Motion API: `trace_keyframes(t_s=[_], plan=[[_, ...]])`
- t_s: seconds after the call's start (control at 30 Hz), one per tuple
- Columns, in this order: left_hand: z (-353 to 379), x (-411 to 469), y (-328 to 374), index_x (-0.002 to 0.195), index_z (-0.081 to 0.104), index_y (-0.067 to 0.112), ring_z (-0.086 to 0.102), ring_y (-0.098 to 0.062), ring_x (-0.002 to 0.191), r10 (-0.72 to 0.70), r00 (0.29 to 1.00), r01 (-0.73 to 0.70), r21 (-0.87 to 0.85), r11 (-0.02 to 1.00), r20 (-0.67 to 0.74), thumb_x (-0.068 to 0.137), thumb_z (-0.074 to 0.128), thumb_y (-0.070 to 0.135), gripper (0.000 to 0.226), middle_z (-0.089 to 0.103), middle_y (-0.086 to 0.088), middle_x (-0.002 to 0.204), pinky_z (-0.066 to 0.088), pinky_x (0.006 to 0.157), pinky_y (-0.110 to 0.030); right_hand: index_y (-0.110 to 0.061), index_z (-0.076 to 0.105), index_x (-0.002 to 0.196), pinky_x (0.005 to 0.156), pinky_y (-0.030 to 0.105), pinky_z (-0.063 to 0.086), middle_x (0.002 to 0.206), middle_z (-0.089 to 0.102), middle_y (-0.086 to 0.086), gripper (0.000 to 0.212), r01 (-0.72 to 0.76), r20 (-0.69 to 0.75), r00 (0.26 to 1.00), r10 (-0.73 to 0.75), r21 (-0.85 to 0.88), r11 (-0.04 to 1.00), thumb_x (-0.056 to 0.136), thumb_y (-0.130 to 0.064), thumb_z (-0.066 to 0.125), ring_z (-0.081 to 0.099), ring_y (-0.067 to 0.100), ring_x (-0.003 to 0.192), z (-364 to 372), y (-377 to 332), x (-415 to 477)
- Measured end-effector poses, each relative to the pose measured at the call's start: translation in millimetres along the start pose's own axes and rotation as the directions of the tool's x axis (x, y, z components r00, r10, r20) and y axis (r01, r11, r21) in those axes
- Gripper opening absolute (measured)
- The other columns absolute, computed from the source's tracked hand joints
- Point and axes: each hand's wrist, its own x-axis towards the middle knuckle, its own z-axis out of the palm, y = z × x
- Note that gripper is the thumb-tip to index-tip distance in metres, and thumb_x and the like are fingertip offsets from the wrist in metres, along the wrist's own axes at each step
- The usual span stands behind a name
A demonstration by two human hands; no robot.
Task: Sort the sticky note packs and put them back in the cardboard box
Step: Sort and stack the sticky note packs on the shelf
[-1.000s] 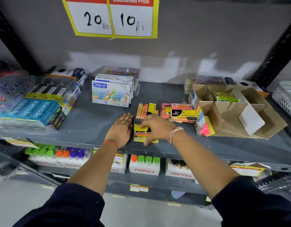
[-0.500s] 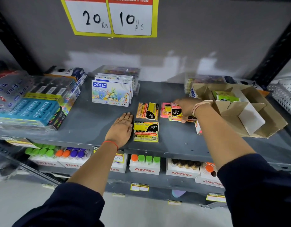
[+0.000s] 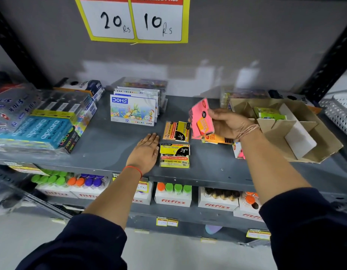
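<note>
My right hand (image 3: 228, 124) grips a pink sticky note pack (image 3: 201, 117), tilted up above the grey shelf (image 3: 110, 149), just left of the cardboard box (image 3: 315, 145). My left hand (image 3: 144, 152) lies flat, fingers open, beside two yellow packs (image 3: 175, 142). An orange pack (image 3: 217, 139), partly hidden, seems to lie under my wrist.

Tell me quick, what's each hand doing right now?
Left hand: open, flat on the shelf, holding nothing.
Right hand: closed on a pink sticky note pack, lifted.
</note>
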Motion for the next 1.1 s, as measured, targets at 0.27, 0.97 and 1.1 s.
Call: trace_keyframes(t_s=[0.27,0.97,1.1], plan=[[1,1,0,0.144,0.016,0.009,0.009,-0.016,0.145,0.006,1.0,-0.006,0.01,1.0,-0.004,0.098,0.025,0.019,0.048,0.015,-0.005,0.157,0.007,0.119,-0.028,0.007,0.05,0.124,0.084,0.025,0.05,0.097,0.067,0.007,0.049,-0.06,-0.161,0.987,0.022,-0.238,0.969,0.077,0.004,0.062,0.065,0.014,0.087,28,9,10],[-2,0,1,0.145,0.013,0.01,0.006,-0.016,0.146,-0.006,1.0,0.006,0.007,1.0,0.016,0.098,0.024,0.019,0.048,0.011,-0.004,0.157,0.005,0.119,-0.029,-0.013,0.054,0.113,0.092,0.036,0.043,0.125,0.054,0.009,0.064,-0.243,-0.231,0.968,0.092,-0.959,0.143,0.058,-0.023,0.085,0.048,0.026,0.114,41,48,-21],[-1,0,2,0.144,0.016,0.009,0.008,-0.017,0.146,-0.002,1.0,0.002,-0.012,1.0,-0.005,0.098,0.026,0.018,0.048,0.014,-0.006,0.157,0.005,0.119,-0.028,-0.018,0.066,0.108,0.091,0.03,0.039,0.122,0.06,0.006,0.048,-0.229,-0.235,0.972,-0.013,-0.957,0.176,0.063,-0.025,0.082,0.052,0.023,0.112,30,27,-21]])
